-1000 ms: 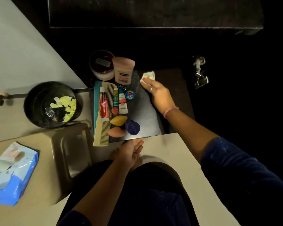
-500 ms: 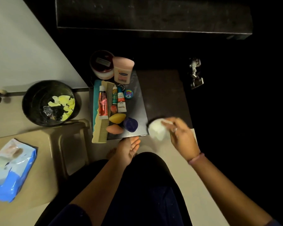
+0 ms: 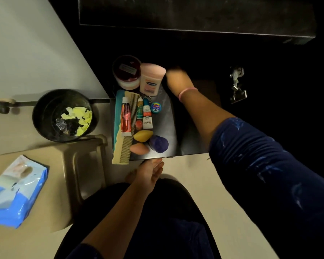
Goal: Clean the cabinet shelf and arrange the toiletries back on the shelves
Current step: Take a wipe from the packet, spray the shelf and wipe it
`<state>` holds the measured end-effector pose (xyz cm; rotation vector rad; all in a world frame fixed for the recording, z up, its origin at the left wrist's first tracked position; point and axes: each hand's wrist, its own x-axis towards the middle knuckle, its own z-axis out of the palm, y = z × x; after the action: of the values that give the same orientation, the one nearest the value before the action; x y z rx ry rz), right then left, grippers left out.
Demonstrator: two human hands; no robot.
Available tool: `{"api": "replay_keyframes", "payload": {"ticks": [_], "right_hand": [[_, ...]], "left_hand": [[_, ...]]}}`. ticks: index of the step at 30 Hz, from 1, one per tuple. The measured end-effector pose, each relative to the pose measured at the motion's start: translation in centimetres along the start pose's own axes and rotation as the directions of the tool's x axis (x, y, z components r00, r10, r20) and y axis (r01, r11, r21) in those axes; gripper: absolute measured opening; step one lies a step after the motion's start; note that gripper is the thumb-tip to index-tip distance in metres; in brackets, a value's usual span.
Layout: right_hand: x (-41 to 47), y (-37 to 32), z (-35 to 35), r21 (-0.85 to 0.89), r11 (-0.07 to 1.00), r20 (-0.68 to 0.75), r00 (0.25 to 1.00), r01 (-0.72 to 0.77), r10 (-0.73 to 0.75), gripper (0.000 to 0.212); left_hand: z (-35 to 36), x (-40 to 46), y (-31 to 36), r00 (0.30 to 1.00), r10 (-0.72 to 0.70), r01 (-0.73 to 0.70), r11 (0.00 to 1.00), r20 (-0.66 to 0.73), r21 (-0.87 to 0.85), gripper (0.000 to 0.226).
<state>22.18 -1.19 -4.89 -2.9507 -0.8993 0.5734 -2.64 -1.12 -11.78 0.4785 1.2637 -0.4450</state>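
Observation:
Toiletries lie in a row on the left of the dark cabinet shelf (image 3: 169, 118): a pink jar (image 3: 151, 79), a dark red jar (image 3: 126, 71), a red toothpaste tube (image 3: 126, 118), a beige comb (image 3: 128, 131), small tubes, a round tin (image 3: 156, 107), and yellow (image 3: 143, 135), purple (image 3: 159, 143) and orange sponges. My right hand (image 3: 176, 79) is blurred, far back on the shelf just right of the pink jar. The white wipe it held a moment ago is hidden under it. At the shelf's front edge rests my left hand (image 3: 150, 172), open and holding nothing.
A black bin (image 3: 64, 114) with scraps stands on the floor to the left, beside the open white cabinet door (image 3: 36, 53). A blue pack of wipes (image 3: 17, 191) lies on a beige stool (image 3: 79, 165). A metal hinge (image 3: 237, 85) sits inside on the right.
My right hand swept with the white wipe from the back of the shelf to its front edge, then returned to the back beside the pink jar. My left hand stayed put.

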Motion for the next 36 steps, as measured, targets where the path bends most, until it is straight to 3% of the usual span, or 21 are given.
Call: {"api": "replay_keyframes", "payload": {"ticks": [5, 10, 14, 18, 22, 27, 29, 31, 36], "right_hand": [[-1.3, 0.9, 1.4, 0.161, 0.987, -0.109, 0.994, 0.014, 0.004, 0.035], [-5.0, 3.0, 4.6, 0.245, 0.97, -0.133, 0.991, 0.005, 0.029, 0.038], [-9.1, 2.9, 6.8, 0.343, 0.926, -0.275, 0.959, 0.159, -0.063, 0.032], [-13.9, 2.0, 9.5, 0.356, 0.909, -0.323, 0.941, 0.215, -0.096, 0.03], [-19.4, 2.0, 11.2, 0.345, 0.891, -0.283, 0.938, 0.297, -0.203, 0.041], [-22.8, 5.6, 11.5, 0.195, 0.833, -0.08, 0.855, 0.517, -0.512, 0.036], [-22.3, 6.3, 9.4, 0.361, 0.839, -0.125, 0.913, 0.407, -0.389, 0.025], [-20.0, 6.2, 6.0, 0.524, 0.801, -0.273, 0.948, 0.288, -0.163, 0.027], [-9.8, 5.1, 1.0, 0.546, 0.82, -0.449, 0.886, 0.171, 0.114, 0.027]], "left_hand": [[-0.1, -0.1, 0.1, 1.0, 0.014, -0.014, 1.0, 0.003, -0.003, 0.02], [0.4, -0.7, 0.1, 0.999, 0.037, -0.037, 0.999, 0.008, 0.015, 0.033], [1.0, -0.9, 0.1, 0.999, 0.021, -0.022, 1.0, -0.024, -0.023, 0.027], [1.2, -0.8, -0.1, 0.999, 0.021, -0.022, 0.998, -0.027, -0.052, 0.029], [1.4, -1.2, 0.2, 0.999, 0.031, -0.032, 0.998, -0.034, -0.058, 0.038], [1.4, -1.7, 0.3, 0.997, 0.059, -0.06, 0.998, -0.054, -0.022, 0.03], [1.4, -1.9, 0.4, 0.996, 0.07, -0.071, 0.997, -0.055, -0.029, 0.034], [1.3, -1.8, 0.4, 0.996, 0.076, -0.078, 0.996, -0.055, -0.034, 0.036], [1.2, -1.6, 0.2, 0.996, 0.077, -0.079, 0.995, -0.046, -0.061, 0.036]]}}
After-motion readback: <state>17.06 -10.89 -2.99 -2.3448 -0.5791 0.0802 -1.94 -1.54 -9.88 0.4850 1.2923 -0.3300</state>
